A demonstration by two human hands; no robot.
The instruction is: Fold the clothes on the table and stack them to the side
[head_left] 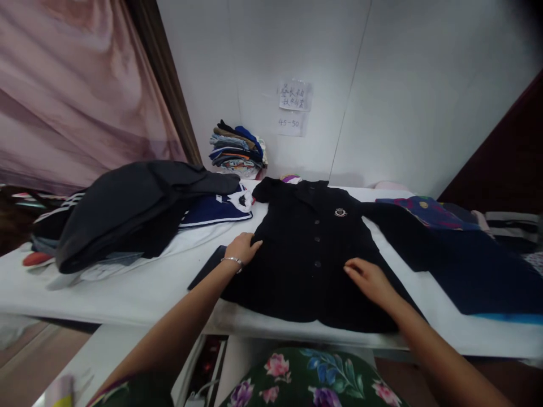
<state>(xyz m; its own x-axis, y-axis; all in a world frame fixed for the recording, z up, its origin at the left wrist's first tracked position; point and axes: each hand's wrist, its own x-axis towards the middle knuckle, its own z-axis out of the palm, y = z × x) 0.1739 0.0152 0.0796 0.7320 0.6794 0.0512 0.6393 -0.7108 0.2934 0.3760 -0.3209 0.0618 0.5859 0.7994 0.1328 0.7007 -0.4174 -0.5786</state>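
Note:
A black buttoned jacket (292, 265) with a small crest on its chest lies front up on the white-covered table, its hem toward me. Its right-side sleeve stretches out to the right, while a dark sleeve end (207, 271) shows at the left beneath my wrist. My left hand (241, 250), wearing a bracelet, is at the jacket's left edge with the thumb apart from the fingers. Over the lower right front is my right hand (370, 280), its fingers loosely bent and thumb slightly apart. No cloth shows pinched in either hand.
Dark grey folded clothes (127, 203) are heaped at left, beside a navy white-trimmed garment (212, 212). A folded clothes stack (237, 150) stands at the back near the wall. More garments (479, 265) lie at right. The table's front edge (271, 325) is close to me.

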